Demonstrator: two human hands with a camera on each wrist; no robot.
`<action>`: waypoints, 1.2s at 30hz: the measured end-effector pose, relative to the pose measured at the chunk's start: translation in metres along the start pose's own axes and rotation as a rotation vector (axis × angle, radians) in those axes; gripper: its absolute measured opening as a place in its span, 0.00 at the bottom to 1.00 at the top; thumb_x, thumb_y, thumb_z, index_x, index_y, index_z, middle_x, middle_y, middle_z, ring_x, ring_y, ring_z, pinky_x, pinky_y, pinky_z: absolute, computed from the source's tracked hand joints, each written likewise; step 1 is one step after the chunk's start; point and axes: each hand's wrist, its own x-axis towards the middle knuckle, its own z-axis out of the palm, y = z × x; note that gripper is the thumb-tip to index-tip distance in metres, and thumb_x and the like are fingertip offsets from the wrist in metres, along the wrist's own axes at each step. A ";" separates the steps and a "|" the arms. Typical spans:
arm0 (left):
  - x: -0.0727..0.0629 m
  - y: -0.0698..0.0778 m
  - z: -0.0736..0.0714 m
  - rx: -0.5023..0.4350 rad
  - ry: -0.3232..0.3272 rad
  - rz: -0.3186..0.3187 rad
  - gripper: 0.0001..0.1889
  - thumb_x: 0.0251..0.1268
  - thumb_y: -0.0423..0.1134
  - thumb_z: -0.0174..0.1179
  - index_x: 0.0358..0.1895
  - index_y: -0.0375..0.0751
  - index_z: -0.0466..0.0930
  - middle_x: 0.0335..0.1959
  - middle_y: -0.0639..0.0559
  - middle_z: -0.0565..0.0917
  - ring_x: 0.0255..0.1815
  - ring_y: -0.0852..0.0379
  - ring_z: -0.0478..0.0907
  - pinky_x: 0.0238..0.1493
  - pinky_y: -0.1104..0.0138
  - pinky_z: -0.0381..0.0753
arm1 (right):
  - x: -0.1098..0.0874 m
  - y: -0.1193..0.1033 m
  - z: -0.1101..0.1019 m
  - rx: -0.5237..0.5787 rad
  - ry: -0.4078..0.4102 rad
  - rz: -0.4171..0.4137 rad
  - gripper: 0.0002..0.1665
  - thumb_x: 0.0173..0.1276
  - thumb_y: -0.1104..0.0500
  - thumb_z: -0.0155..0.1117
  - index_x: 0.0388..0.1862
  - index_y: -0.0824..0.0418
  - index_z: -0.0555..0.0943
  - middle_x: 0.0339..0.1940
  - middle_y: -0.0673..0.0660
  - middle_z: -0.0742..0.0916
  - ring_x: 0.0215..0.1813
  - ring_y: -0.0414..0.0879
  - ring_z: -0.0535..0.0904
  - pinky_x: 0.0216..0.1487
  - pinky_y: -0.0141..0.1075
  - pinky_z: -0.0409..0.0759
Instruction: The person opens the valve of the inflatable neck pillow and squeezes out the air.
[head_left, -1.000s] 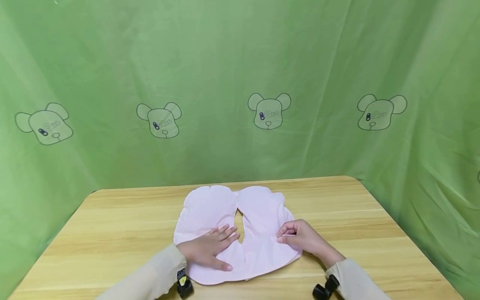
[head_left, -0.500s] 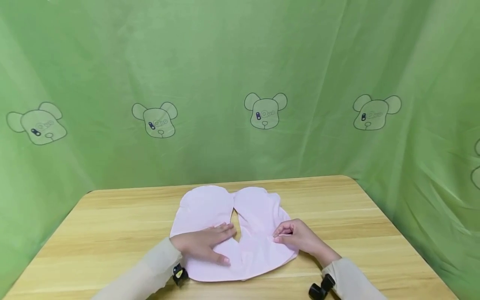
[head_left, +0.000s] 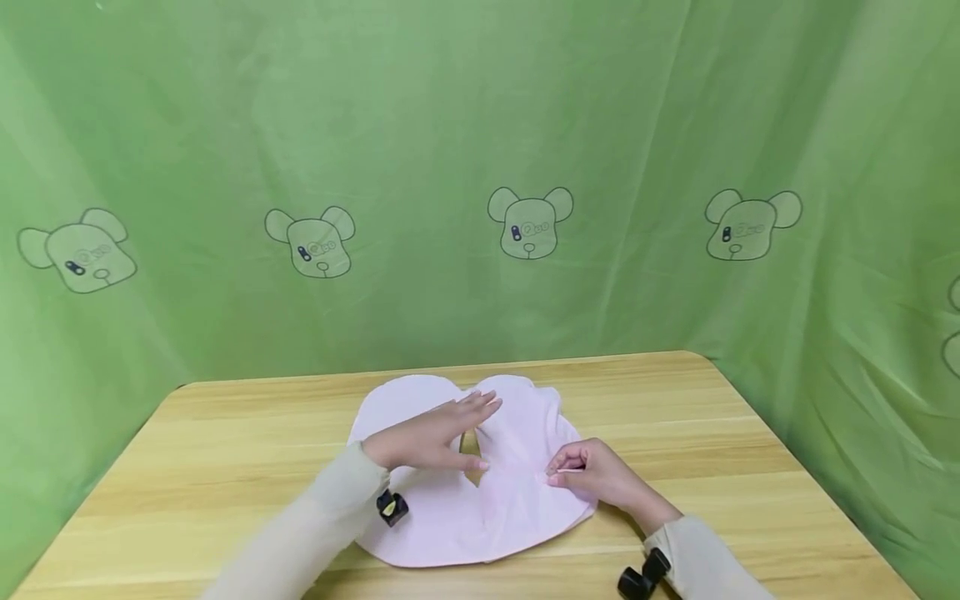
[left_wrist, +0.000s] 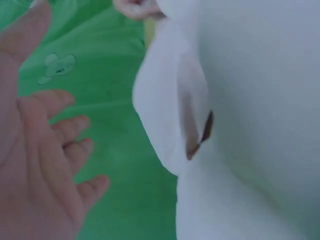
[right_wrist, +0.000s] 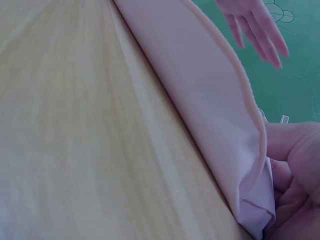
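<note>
A pale pink, flattened neck pillow (head_left: 427,521) with two rounded lobes lies on the table, a narrow slot at its middle. Over that slot my left hand (head_left: 435,433) is spread, its fingers straight and pointing to the far right. In the left wrist view, a gap shows between the left palm (left_wrist: 35,160) and the pillow's surface. At the pillow's right side, my right hand (head_left: 600,477) pinches the material with thumb and fingertips. A small clear piece (right_wrist: 284,119) sticks up beside the right fingers in the right wrist view.
The wooden table (head_left: 247,467) extends on both sides of the pillow. Green curtains (head_left: 420,108) printed with bear heads hang behind and at the sides. A black wrist camera (head_left: 643,575) sits below the right sleeve, another (head_left: 392,507) at the left cuff.
My left hand has lifted off the pillow's near left lobe and moved forward and right over the slot. My right hand keeps its pinch in the same place.
</note>
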 end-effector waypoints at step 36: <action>0.103 -0.031 0.048 -0.098 0.008 -0.104 0.41 0.68 0.59 0.47 0.76 0.50 0.37 0.77 0.49 0.35 0.76 0.47 0.31 0.72 0.45 0.33 | -0.002 -0.001 0.000 -0.028 0.002 -0.016 0.07 0.56 0.63 0.70 0.32 0.66 0.83 0.26 0.57 0.86 0.25 0.37 0.77 0.28 0.28 0.77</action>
